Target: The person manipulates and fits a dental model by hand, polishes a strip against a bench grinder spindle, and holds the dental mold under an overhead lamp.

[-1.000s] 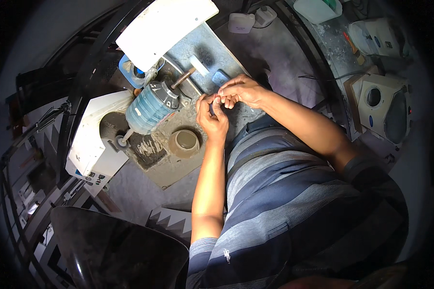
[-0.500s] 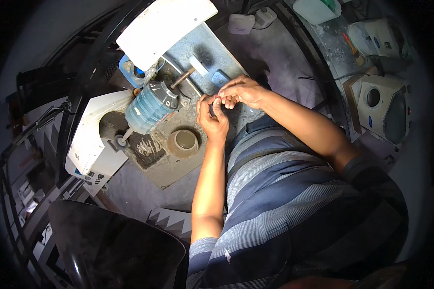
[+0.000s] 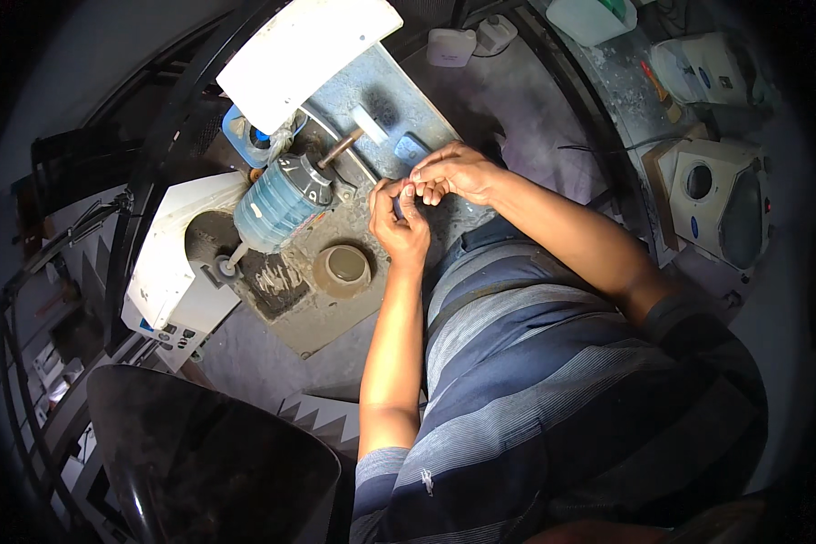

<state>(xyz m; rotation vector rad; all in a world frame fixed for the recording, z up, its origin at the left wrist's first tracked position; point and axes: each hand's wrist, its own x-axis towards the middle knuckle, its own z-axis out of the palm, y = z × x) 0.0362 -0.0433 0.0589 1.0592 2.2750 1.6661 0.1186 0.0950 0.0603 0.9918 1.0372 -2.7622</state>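
Grimy grey worktop [image 3: 322, 326] bears a bowl [image 3: 337, 287] near the fingers [image 3: 412, 203].

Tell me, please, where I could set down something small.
Two small patches look free: the strip of grey board between the bowl and the board's lower edge; and the blue surface between the white cover and the white wheel. It is crowded around the blue ribbed cylinder, and where the left hand and right hand meet near the blue block.
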